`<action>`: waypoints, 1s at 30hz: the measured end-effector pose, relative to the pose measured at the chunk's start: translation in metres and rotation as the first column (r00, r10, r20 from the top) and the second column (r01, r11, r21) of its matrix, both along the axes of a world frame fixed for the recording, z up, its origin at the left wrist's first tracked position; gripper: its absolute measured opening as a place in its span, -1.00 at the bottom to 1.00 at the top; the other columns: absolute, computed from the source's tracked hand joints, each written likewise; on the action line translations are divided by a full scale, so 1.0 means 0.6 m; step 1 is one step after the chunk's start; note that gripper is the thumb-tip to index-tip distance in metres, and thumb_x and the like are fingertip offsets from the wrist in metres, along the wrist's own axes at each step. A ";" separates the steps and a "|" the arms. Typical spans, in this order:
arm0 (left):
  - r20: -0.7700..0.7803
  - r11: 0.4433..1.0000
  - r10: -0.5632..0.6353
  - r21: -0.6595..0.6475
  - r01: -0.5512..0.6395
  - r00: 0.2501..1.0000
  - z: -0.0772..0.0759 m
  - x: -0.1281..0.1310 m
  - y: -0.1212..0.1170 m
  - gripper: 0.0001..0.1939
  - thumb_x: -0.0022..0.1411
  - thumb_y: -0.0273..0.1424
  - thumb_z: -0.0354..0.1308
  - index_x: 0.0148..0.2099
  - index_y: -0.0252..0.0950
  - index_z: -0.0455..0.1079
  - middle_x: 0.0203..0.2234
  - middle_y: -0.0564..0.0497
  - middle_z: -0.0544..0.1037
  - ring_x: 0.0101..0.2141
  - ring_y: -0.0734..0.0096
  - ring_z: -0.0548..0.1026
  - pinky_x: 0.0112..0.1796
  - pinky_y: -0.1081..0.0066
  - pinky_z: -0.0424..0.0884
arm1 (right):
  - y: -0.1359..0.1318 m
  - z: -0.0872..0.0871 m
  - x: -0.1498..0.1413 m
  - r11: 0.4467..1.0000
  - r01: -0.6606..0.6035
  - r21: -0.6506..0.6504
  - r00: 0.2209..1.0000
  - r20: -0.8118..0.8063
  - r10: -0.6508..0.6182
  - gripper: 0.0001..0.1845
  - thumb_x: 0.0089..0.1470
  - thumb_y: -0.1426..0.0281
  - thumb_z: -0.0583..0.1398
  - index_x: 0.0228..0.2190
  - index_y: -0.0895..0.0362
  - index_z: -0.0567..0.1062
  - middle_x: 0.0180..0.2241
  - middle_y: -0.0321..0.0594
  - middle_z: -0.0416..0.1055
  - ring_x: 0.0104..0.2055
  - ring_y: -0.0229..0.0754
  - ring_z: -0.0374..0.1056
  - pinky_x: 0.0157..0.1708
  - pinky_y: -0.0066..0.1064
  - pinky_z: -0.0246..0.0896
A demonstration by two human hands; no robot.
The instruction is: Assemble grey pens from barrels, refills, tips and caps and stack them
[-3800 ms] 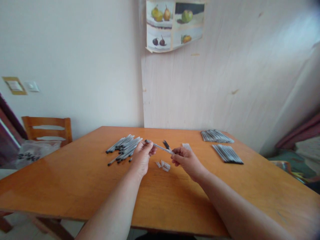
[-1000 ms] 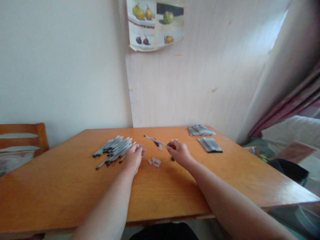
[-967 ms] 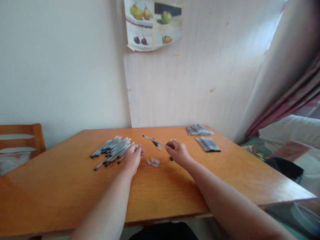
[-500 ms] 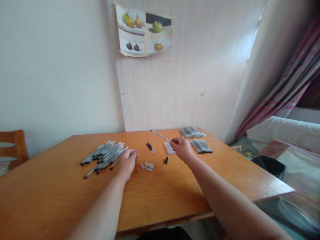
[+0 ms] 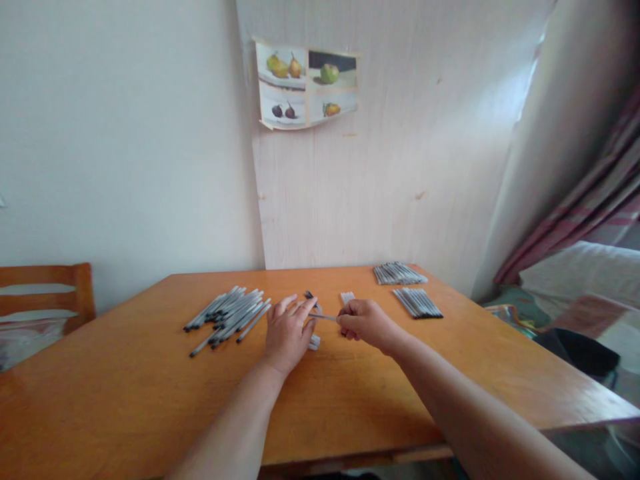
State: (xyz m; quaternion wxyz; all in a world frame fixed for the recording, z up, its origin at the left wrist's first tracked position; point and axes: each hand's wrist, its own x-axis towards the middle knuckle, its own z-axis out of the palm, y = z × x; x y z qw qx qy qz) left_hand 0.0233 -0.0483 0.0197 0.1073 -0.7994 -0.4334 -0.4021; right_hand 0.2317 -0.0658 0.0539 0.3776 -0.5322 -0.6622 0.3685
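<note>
A thin, pale pen refill (image 5: 326, 317) runs level between my two hands above the table. My right hand (image 5: 367, 321) is closed on its right end, fingers curled in. At the other end the thumb and forefinger of my left hand (image 5: 289, 337) close around the refill, while the remaining fingers stretch out. Small clear plastic pieces (image 5: 314, 343) lie just under my left hand, partly covered. Behind the fingers a dark-tipped pen part (image 5: 309, 295) shows in part. A short row of whitish tubes (image 5: 347, 297) lies beyond my right hand.
A loose pile of grey pen barrels (image 5: 230, 315) with black ends lies left on the wooden table (image 5: 150, 400). Two neat rows of pens, a nearer row (image 5: 417, 303) and a farther row (image 5: 399, 273), lie at the right. A chair (image 5: 83, 290) stands left.
My left hand has moved right, away from the pile, and taken the refill's left end. My right hand has lowered the refill toward it. The view has shifted left.
</note>
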 end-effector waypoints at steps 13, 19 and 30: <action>0.872 0.791 -0.012 -0.291 0.538 0.490 -0.001 -0.005 0.022 -0.60 0.15 -0.10 0.19 -0.11 -0.30 0.47 -0.19 -0.14 0.62 -0.07 0.18 0.53 0.04 0.22 0.28 | 0.014 -0.041 -0.076 0.986 0.022 0.164 0.997 -0.080 -0.009 -0.79 0.10 0.31 0.15 -0.29 0.19 0.48 -0.48 -0.26 0.41 -0.46 -0.29 0.31 -0.51 -0.50 0.11; 0.910 0.709 0.039 -0.317 0.630 0.414 0.002 -0.007 0.019 -0.63 0.13 -0.09 0.22 -0.22 -0.30 0.40 -0.21 -0.16 0.63 -0.09 0.17 0.53 -0.05 0.23 0.28 | 0.013 -0.050 -0.106 0.957 -0.036 0.289 0.993 0.122 0.000 -0.88 0.07 0.38 0.17 -0.40 0.16 0.49 -0.50 -0.29 0.41 -0.45 -0.30 0.26 -0.45 -0.49 0.06; 0.906 0.662 0.030 -0.334 0.670 0.422 0.004 -0.010 0.016 -0.59 0.14 -0.04 0.21 -0.19 -0.29 0.41 -0.24 -0.13 0.63 -0.25 0.30 0.51 -0.19 0.33 0.28 | 0.017 -0.064 -0.109 0.968 -0.008 0.249 0.995 0.098 -0.017 -0.87 0.03 0.39 0.15 -0.47 0.16 0.48 -0.54 -0.30 0.43 -0.50 -0.32 0.26 -0.49 -0.51 0.02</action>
